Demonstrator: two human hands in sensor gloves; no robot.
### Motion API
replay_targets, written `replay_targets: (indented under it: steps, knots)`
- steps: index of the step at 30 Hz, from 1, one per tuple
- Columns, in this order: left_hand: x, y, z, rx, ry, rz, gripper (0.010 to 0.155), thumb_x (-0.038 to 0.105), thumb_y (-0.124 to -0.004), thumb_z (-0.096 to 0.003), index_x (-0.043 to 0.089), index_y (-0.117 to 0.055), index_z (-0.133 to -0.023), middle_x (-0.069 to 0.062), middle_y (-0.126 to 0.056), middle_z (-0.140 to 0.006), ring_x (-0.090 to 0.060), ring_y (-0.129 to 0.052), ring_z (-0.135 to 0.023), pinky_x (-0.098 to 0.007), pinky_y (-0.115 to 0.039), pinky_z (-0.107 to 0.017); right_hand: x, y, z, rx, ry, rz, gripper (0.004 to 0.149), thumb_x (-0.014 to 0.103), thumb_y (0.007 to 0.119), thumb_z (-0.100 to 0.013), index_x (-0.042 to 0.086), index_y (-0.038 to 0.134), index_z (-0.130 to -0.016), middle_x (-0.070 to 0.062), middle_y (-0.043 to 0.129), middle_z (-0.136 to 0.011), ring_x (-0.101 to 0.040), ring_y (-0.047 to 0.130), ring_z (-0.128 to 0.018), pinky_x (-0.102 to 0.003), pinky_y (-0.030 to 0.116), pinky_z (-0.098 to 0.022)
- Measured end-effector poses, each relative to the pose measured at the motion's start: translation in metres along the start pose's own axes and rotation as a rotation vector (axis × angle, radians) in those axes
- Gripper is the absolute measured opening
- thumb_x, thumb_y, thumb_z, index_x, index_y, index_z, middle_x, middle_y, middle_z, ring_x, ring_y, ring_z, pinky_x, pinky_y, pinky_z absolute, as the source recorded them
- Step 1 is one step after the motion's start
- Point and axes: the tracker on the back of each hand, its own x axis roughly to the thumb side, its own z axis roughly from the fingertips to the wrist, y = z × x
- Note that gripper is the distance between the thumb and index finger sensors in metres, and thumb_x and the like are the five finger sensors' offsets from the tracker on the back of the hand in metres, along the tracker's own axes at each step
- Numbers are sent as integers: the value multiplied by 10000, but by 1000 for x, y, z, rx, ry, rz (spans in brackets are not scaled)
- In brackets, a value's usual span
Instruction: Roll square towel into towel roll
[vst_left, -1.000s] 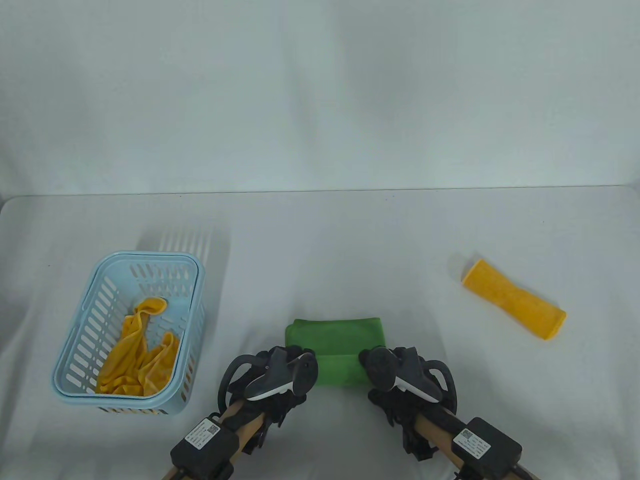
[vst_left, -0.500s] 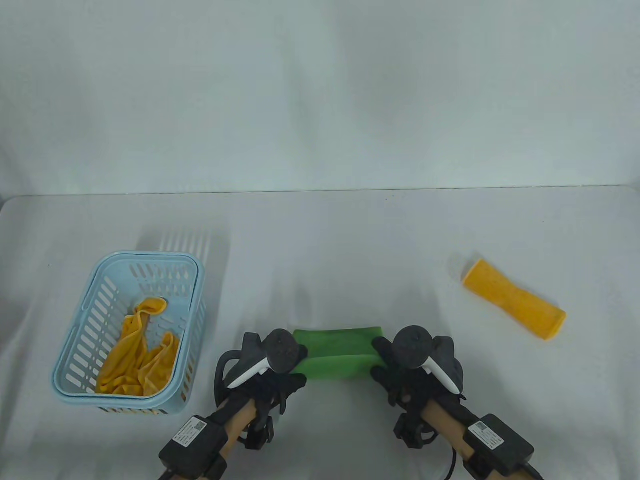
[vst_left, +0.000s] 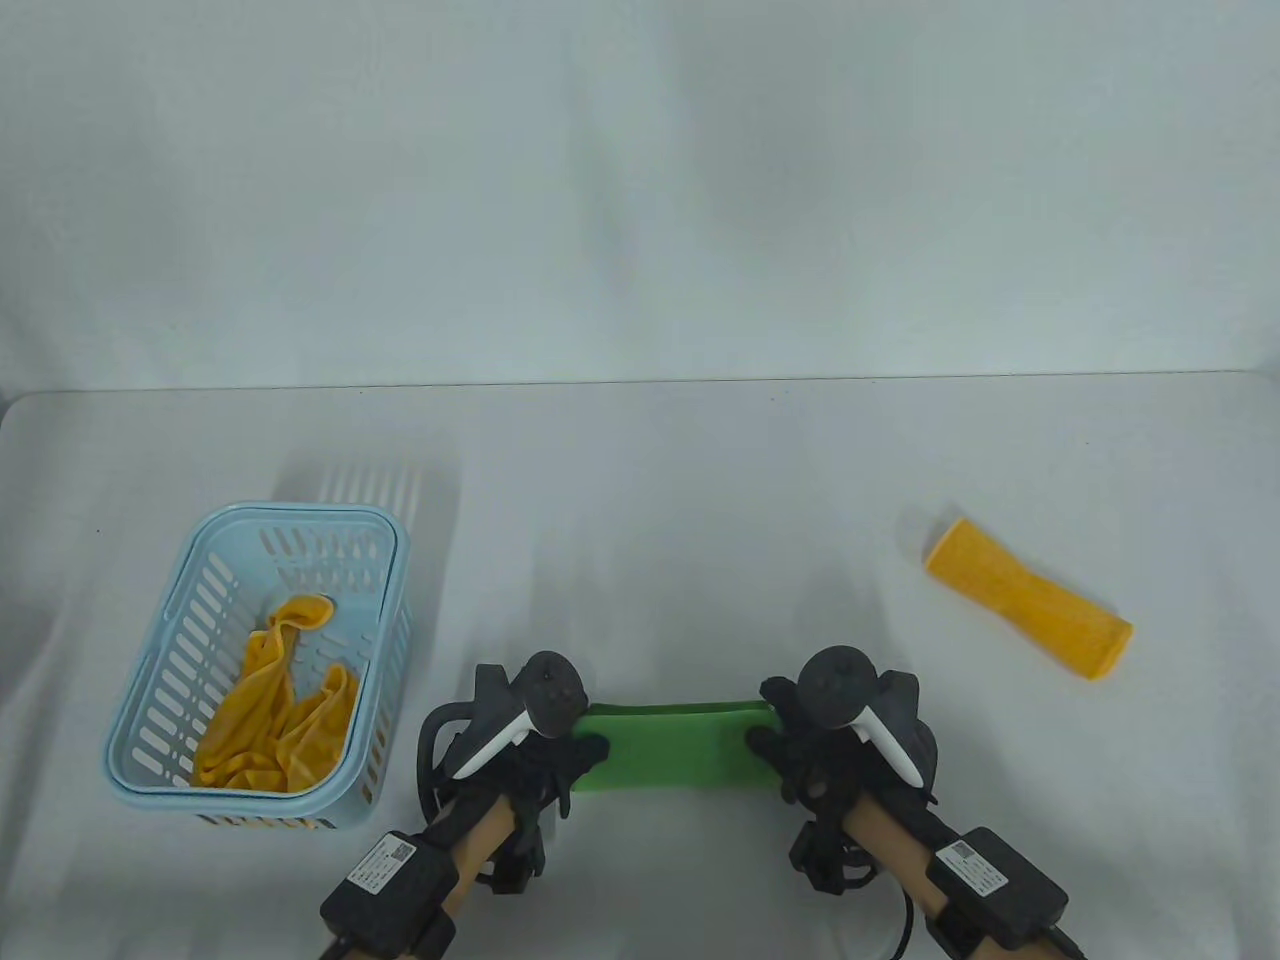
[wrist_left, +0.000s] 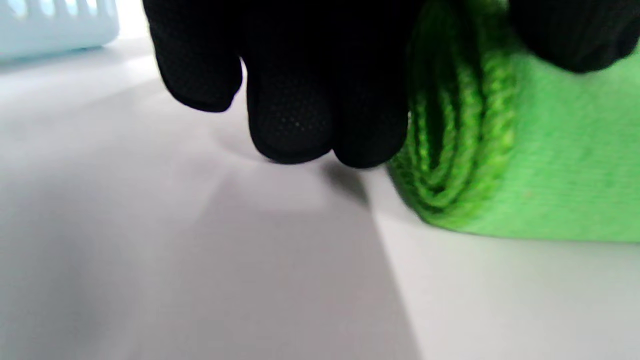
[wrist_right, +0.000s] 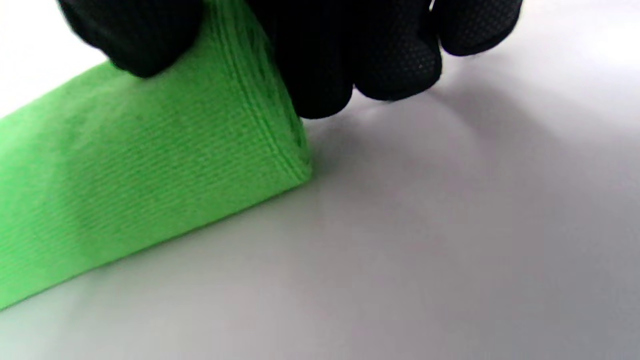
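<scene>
Spanning the lower half of the table view, the table (vst_left: 640, 480) carries everything. At lower left stands the basket (vst_left: 190, 600), a crumpled yellow cloth (vst_left: 285, 715) inside it. At right lies a yellow roll (vst_left: 1028, 598), well apart from the rest. At bottom centre the green towel (vst_left: 675, 748) lies rolled on the table, its coiled layers showing at the end in the left wrist view. The left hand (vst_left: 545, 765) grips its left end, the right hand (vst_left: 800, 755) its right end, thumbs on top.
</scene>
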Motion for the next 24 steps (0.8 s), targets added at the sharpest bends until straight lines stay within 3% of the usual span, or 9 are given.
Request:
replay_targets:
  steps: [17,24]
  knots:
    - [-4,15,7,101,-4,-12,798,637,-726,-328,313,-591,-1045,35,-784,-1019,-251,-893,-880,-530,-696,-698,1,-16,5,-42,-26,-23,765,585,772,-300,347,501,-974,22,690,-975,-308,696,-901,-567,588,-671]
    - [4,30,23,205,-59,-75,867,692,-736,-297,326,-558,-1062,29,-715,-1071,-281,-824,-946,-561,-654,-722,17,-19,17,-84,-155,61,779,567,792,-296,369,469,-977,38,565,-1050,-320,561,-1000,-589,511,-711]
